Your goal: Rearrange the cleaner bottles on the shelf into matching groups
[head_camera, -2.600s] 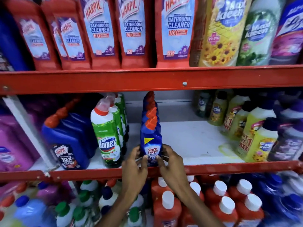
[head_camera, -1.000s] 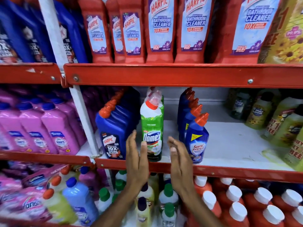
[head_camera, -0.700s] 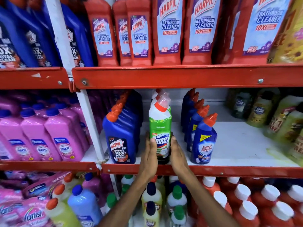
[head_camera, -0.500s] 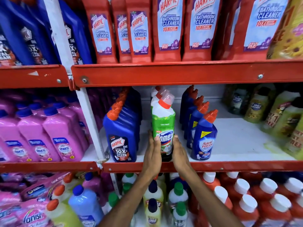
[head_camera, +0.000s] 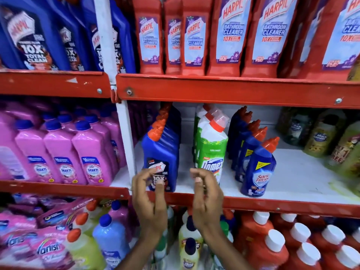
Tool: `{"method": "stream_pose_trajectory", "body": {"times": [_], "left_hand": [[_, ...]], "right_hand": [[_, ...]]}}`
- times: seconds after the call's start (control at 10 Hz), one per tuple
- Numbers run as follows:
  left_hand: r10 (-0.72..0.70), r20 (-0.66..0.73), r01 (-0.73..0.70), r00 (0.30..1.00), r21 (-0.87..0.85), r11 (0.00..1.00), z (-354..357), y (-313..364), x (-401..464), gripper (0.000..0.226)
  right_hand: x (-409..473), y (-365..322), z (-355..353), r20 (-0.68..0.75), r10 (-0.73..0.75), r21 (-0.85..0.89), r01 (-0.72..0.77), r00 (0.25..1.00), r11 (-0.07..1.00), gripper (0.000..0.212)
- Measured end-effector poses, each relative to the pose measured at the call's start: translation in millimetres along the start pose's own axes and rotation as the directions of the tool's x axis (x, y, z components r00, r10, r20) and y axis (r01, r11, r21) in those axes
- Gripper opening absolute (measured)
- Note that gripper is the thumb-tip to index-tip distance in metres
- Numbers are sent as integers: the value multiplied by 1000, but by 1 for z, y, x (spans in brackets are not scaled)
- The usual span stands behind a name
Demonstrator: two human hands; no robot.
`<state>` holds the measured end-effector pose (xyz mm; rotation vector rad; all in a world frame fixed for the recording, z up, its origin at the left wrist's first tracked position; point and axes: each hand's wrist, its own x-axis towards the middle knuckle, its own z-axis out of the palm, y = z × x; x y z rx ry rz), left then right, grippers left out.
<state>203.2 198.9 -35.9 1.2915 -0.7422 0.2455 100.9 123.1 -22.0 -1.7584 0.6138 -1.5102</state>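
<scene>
On the white middle shelf [head_camera: 296,178] stand three front-to-back rows: blue Harpic bottles [head_camera: 161,152] with orange caps on the left, green-and-white Domex bottles [head_camera: 212,147] in the middle, and blue Sani Fresh bottles [head_camera: 259,168] on the right. My left hand [head_camera: 149,199] hovers in front of the front Harpic bottle, fingers curled and apart, holding nothing. My right hand [head_camera: 206,197] hangs in front of the lower part of the front Domex bottle, fingers loosely bent, holding nothing.
Red Harpic Bathroom Cleaner bottles [head_camera: 229,36] and large blue Harpic bottles [head_camera: 29,36] fill the top shelf. Pink bottles [head_camera: 64,152] stand left of the white upright post [head_camera: 124,145]. Yellow-green bottles [head_camera: 323,141] sit at right. Mixed bottles crowd the bottom shelf.
Both hands have let go of the front Domex bottle and drawn back and left; my left hand now sits before the blue Harpic bottle. The view has shifted slightly.
</scene>
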Motion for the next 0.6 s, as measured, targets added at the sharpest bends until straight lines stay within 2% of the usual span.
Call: {"method": "stream_pose_trajectory", "body": {"times": [0.1, 0.2, 0.3, 0.4, 0.5, 0.6], "left_hand": [[-159, 30, 158, 987, 49, 986, -2, -17, 21, 49], [-336, 182, 323, 924, 96, 942, 1, -26, 33, 55], [-384, 239, 369, 892, 107, 923, 1, -31, 38, 54], [-354, 259, 323, 899, 156, 934, 0, -26, 36, 52], [-388, 272, 345, 881, 193, 919, -1, -17, 37, 53], [-266, 210, 233, 941, 168, 958, -8, -15, 29, 57]], "right_hand": [[5, 4, 29, 231, 217, -3, -222, 948, 975, 46], [15, 11, 42, 366, 369, -89, -363, 854, 928, 52], [16, 17, 50, 415, 396, -125, -380, 819, 917, 54], [15, 20, 52, 404, 386, -126, -368, 829, 921, 70], [17, 20, 53, 402, 406, -131, -387, 821, 913, 84], [10, 13, 43, 293, 320, -46, -321, 901, 946, 64]]}}
